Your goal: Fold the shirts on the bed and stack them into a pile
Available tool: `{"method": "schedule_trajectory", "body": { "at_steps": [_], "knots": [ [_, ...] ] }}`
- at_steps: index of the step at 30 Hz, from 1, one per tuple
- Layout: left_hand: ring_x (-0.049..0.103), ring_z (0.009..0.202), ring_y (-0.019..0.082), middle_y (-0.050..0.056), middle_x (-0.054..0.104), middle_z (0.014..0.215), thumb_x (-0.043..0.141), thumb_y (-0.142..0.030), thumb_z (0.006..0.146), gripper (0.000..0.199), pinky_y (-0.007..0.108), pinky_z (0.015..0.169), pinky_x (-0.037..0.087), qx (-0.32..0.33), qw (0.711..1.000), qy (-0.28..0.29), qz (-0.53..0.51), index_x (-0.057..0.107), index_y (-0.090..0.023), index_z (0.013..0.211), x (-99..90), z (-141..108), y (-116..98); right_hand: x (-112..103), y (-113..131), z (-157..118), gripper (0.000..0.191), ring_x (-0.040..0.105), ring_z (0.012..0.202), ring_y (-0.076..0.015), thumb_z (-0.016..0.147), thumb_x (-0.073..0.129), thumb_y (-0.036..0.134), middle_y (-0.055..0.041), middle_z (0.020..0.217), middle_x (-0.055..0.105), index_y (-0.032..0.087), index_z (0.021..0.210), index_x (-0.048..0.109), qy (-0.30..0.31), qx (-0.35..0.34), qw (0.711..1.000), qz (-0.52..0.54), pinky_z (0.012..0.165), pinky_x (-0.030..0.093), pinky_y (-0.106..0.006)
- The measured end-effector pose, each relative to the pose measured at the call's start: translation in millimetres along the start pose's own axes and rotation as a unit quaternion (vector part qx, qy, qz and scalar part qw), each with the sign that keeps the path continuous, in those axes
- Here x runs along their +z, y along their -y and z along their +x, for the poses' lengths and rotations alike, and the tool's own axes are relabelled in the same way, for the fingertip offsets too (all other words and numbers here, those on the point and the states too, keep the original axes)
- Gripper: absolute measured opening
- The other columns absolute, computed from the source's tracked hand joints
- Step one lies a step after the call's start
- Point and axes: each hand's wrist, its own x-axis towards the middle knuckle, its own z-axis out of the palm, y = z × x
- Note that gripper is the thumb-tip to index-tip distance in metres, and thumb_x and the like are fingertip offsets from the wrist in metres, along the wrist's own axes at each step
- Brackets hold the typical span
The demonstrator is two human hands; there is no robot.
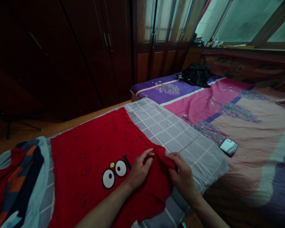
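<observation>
Pinching a raised fold of the red T-shirt point(90, 164), fingers of my left hand point(139, 171) and right hand point(181, 174) grasping it; the rest lies flat on the gray checked bedsheet point(171, 133).

red T-shirt point(90, 164): matt cloth; wardrobe doors point(85, 53): smooth dark wood; phone point(228, 147): glossy.

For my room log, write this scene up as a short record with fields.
Left hand: gripping a raised fold of the red T-shirt
Right hand: gripping the same fold
Shirt print: white round cartoon eyes
Beneath shirt: grey white-checked bedding
Right of hands: flat rectangular smartphone on pink quilted bedspread
Left of shirt: multicoloured striped cloth
Far end: crumpled black garment on purple patterned cloth
</observation>
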Motion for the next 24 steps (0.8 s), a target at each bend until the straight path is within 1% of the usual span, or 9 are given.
{"method": "schedule_trajectory", "body": {
  "at_steps": [2,4,6,8,12,15,17,21,24],
  "knots": [
    [0.058,0.104,0.018,0.007,0.063,0.110,0.041,-0.033,0.094,0.037,0.034,0.096,0.042,-0.031,0.998,-0.030,-0.055,0.047,-0.018,0.127,-2.2,2,3,6,6,-10,0.030,0.058,0.086,-0.0201,0.080,0.043,0.008,-0.0087,0.093,0.063,0.020,0.100,0.063,0.045,-0.142,0.987,-0.063,0.074,0.049,-0.032],
    [0.058,0.103,0.018,0.009,0.061,0.110,0.042,-0.037,0.094,0.041,0.034,0.094,0.043,-0.035,0.995,-0.048,-0.080,0.043,-0.017,0.129,-3.8,3,7,10,7,-20,0.030,0.057,0.094,-0.0222,0.083,0.043,0.007,-0.0113,0.102,0.062,0.020,0.102,0.062,0.106,-0.218,0.963,-0.121,0.078,0.050,-0.036],
    [0.057,0.103,0.019,0.012,0.057,0.116,0.047,-0.037,0.091,0.045,0.034,0.091,0.045,-0.027,0.995,-0.058,-0.078,0.039,-0.016,0.131,-4.9,4,9,11,2,-29,0.032,0.053,0.106,-0.0259,0.084,0.043,0.007,-0.0163,0.118,0.056,0.016,0.108,0.060,0.126,-0.242,0.949,-0.155,0.084,0.049,-0.042],
    [0.056,0.105,0.020,0.014,0.052,0.125,0.056,-0.034,0.085,0.054,0.034,0.088,0.047,-0.014,0.997,-0.065,-0.027,0.036,-0.017,0.132,-5.1,4,9,8,-4,-34,0.038,0.048,0.117,-0.0278,0.082,0.041,0.005,-0.0194,0.129,0.048,0.014,0.115,0.057,0.123,-0.248,0.948,-0.159,0.088,0.048,-0.044],
    [0.051,0.114,0.024,0.012,0.044,0.134,0.064,-0.026,0.077,0.069,0.039,0.093,0.045,0.023,0.989,-0.055,0.138,0.032,-0.022,0.138,-3.6,7,7,2,-12,-41,0.046,0.045,0.122,-0.0256,0.080,0.039,0.003,-0.0151,0.133,0.047,0.018,0.121,0.052,0.127,-0.244,0.951,-0.138,0.092,0.048,-0.042],
    [0.041,0.125,0.025,0.011,0.036,0.140,0.055,-0.019,0.080,0.065,0.040,0.104,0.038,0.056,0.967,-0.020,0.247,0.031,-0.022,0.140,-2.6,11,5,2,-13,-42,0.051,0.047,0.120,-0.0260,0.081,0.041,0.007,-0.0157,0.132,0.047,0.017,0.130,0.044,0.086,-0.175,0.967,-0.165,0.092,0.048,-0.042],
    [0.040,0.127,0.026,0.011,0.033,0.142,0.048,-0.013,0.081,0.061,0.039,0.103,0.038,0.058,0.947,0.000,0.315,0.033,-0.022,0.139,-2.4,16,1,2,-12,-41,0.050,0.054,0.110,-0.0257,0.080,0.044,0.011,-0.0151,0.121,0.054,0.016,0.129,0.046,0.054,-0.107,0.976,-0.180,0.087,0.050,-0.041],
    [0.046,0.121,0.027,0.009,0.036,0.141,0.046,-0.007,0.077,0.050,0.038,0.096,0.042,0.025,0.929,0.048,0.366,0.049,-0.023,0.124,-1.2,33,-12,-4,-11,-34,0.020,0.061,0.084,-0.0216,0.082,0.043,0.019,-0.0088,0.091,0.063,0.021,0.090,0.062,0.051,-0.009,0.988,-0.146,0.073,0.050,-0.033],
    [0.058,0.103,0.026,0.010,0.055,0.119,0.048,-0.012,0.080,0.020,0.038,0.090,0.045,0.000,0.939,0.050,0.341,0.060,-0.019,0.095,4.3,59,-20,-14,-9,-28,0.024,0.060,0.065,-0.0188,0.085,0.039,0.030,-0.0053,0.072,0.062,0.022,0.071,0.057,0.078,0.111,0.983,-0.124,0.061,0.045,-0.029]
  ]
}}
